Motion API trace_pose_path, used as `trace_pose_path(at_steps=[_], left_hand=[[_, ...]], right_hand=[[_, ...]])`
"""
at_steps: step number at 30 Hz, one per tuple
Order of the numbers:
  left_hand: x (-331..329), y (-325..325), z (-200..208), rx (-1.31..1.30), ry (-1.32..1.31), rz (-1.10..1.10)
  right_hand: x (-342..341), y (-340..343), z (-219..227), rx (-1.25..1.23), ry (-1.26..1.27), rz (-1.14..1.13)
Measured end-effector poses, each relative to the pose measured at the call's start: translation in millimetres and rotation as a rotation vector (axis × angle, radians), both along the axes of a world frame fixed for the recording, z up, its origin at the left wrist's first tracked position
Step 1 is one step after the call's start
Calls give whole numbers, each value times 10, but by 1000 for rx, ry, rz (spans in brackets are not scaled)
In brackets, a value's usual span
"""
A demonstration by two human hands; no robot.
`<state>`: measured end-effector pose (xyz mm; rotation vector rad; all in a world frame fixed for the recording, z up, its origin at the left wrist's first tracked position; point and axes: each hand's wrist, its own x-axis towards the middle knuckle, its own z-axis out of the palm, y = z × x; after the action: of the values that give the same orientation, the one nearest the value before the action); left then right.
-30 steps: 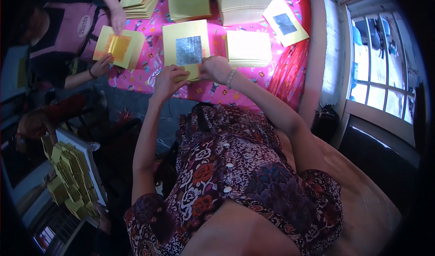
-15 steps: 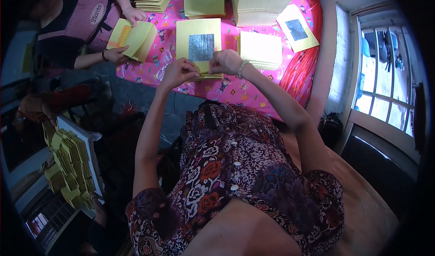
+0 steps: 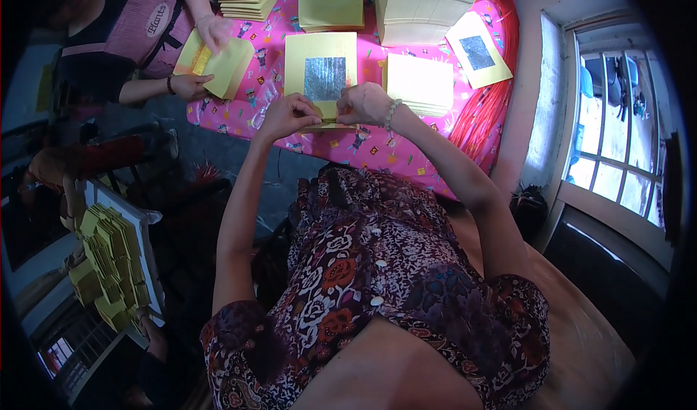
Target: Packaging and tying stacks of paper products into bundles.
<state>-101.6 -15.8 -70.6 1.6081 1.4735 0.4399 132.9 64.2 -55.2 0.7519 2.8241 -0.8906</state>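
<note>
In front of me on the table lies a yellow paper sheet [image 3: 293, 65] with a silver foil square [image 3: 324, 78] in its middle. At the sheet's near edge, which is bent up into a narrow fold, both my hands work with pinched fingers. My left hand [image 3: 289, 116] grips the left part of that edge between thumb and fingers. My right hand [image 3: 368, 103], with a beaded bracelet at the wrist, pinches the right part. More yellow paper shows just under the fold; how many sheets lie there I cannot tell.
A pink patterned cloth [image 3: 290, 140] covers the table. Right of my sheet sit a folded-paper stack [image 3: 419, 83] and another foil sheet [image 3: 475, 50]. A tall paper block [image 3: 421, 10] stands behind, red strands [image 3: 501, 83] at the right edge. A co-worker's hands [image 3: 194, 84] handle yellow paper at left.
My hands stay at the sheet's near edge, with only slight finger movement. The co-worker's upper hand has come down onto their yellow paper, which now lies flatter.
</note>
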Motion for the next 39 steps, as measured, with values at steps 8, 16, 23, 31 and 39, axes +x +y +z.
trace_pose_path(at_steps=[8, 16, 23, 31, 39], left_hand=[[-14, -18, 210, 68, -7, -36], [-96, -220, 605, 449, 327, -170], [-132, -67, 981, 223, 79, -25], [-361, 44, 811, 213, -222, 165], [-48, 221, 876, 336, 93, 483]], right_hand=[[-35, 6, 120, 39, 99, 0], [151, -122, 482, -94, 189, 10], [290, -180, 397, 183, 407, -143], [142, -223, 631, -11, 440, -549], [49, -113, 557, -187, 608, -944]])
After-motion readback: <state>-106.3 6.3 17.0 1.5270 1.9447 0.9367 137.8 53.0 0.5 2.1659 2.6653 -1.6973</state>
